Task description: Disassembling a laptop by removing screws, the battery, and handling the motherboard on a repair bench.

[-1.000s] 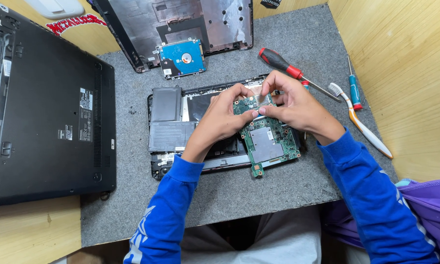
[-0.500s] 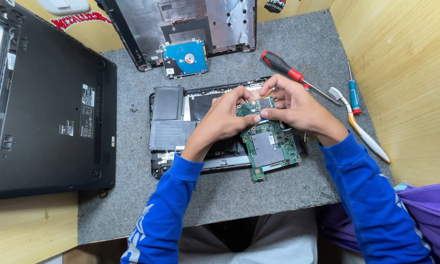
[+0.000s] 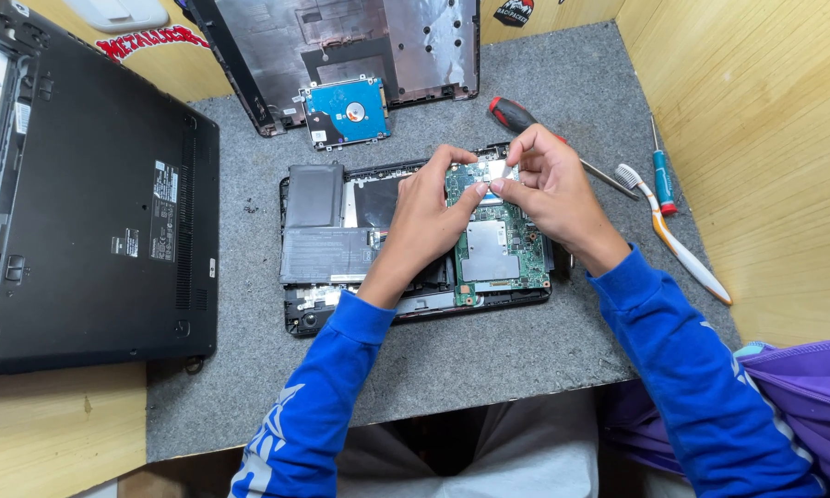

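1. The left hand [image 3: 431, 210] and right hand [image 3: 546, 183] meet over the upper edge of the green circuit board [image 3: 494, 242], which sits in the right half of the opened laptop base [image 3: 415, 238] on the grey mat [image 3: 489, 360]. Both hands' fingertips pinch at a small pale strip there; what exactly it is cannot be told.
2. Risk: a hard tug could tear the strip or its connector, judging by how fine it looks.
3. A slip could drag fingers across the board's small parts.
4. The black battery [image 3: 327, 242] lies just left of the board, beside the left wrist.
5. Nearby: a blue hard drive [image 3: 346, 111] on a removed cover [image 3: 341, 51], a red-handled screwdriver [image 3: 516, 115] behind the right hand, a toothbrush [image 3: 673, 235], a second laptop [image 3: 92, 203] far left.
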